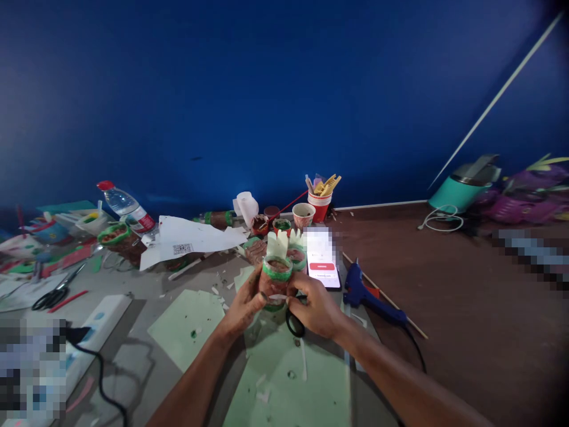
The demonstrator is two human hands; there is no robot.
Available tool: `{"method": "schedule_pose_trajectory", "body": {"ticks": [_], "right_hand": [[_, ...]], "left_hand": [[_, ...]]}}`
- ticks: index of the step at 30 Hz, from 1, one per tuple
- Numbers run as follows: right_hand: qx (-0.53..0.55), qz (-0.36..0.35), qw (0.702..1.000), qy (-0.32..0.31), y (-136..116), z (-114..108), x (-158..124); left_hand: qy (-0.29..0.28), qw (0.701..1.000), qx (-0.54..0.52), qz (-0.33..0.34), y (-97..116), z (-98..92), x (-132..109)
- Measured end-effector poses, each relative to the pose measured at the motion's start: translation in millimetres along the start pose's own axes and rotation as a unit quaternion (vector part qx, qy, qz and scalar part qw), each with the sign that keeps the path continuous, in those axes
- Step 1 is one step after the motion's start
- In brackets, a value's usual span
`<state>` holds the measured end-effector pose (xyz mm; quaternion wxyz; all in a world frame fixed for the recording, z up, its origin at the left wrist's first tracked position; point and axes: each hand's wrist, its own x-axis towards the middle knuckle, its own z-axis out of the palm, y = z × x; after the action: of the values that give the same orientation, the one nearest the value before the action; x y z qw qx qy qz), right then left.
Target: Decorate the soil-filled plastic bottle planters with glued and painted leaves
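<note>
My left hand [243, 307] is closed around the side of a small brown-painted container [272, 286] with green bands at its top and bottom. The container stands about upright in front of me, with pale tabs rising behind its rim. Fingers of my right hand [319, 307] are pinched at the container's front, on the end of a thin white paper strip [278, 297]. That strip lies across the brown wall. A black loop, perhaps a scissors handle [295, 327], shows beneath my right hand. Another green-topped container [297, 257] stands just behind.
Pale green sheets [186, 326] and paper scraps cover the near tabletop. To the right lie a lit phone [323, 276], a blue glue gun [373, 302] and a wooden stick. Paper cups [304, 214] stand behind. A bottle [128, 206], scissors [56, 293] and a power strip [100, 329] are left.
</note>
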<state>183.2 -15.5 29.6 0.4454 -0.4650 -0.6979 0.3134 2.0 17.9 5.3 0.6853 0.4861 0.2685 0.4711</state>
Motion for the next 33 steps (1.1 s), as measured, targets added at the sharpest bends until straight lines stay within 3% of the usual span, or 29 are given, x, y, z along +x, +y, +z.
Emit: {"method": "schedule_pose_trajectory", "body": {"ticks": [4, 10, 19, 26, 33], "right_hand": [[-0.010, 0.008, 1.000, -0.006, -2.2, -3.7, 1.6], [-0.009, 0.000, 1.000, 0.007, -3.0, -3.5, 2.2], [0.116, 0.104, 0.988, -0.003, 9.5, 0.3, 5.8], [0.150, 0.107, 0.983, 0.014, 8.9, 2.2, 3.5], [0.197, 0.106, 0.974, -0.029, -2.9, -3.4, 3.3]], "left_hand": [[-0.042, 0.998, 0.044, 0.001, 7.7, 5.6, -1.1], [-0.017, 0.999, 0.029, -0.018, 5.5, 3.0, 0.5], [-0.018, 0.998, -0.044, -0.043, 8.5, 12.3, 0.8], [0.005, 0.998, -0.045, -0.038, 5.9, 10.8, 1.8], [0.026, 0.998, -0.052, -0.040, 5.2, 9.2, 3.7]]}}
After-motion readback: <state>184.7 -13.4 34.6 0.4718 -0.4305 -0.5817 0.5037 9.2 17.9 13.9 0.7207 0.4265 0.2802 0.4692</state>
